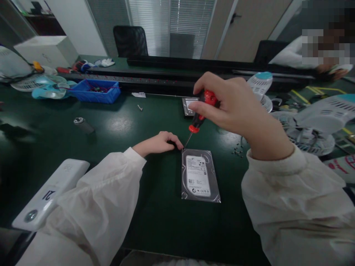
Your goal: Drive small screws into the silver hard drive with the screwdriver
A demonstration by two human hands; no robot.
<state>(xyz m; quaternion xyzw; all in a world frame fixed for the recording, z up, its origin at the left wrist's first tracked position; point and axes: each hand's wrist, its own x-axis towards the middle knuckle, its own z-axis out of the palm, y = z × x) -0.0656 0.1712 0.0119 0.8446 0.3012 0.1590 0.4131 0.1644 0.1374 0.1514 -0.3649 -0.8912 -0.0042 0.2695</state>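
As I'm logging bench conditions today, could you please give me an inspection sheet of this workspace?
Surface: dark green table, with light glare left of centre.
Job's things: hard drive lying flat, label up; screwdriver with its tip at the drive's far left corner.
Clutter: second drive behind; small screws loose to the right; grey cylinder; blue bin; fan parts at right; white casing marked 21, near left.
Hands: right hand grips the screwdriver handle; left hand has its fingertips by that same corner.
Cables: thin wires seem to lie in the blue bin; otherwise nothing seen.
Surroundings: black chair, blinds, another person's sleeve far right.
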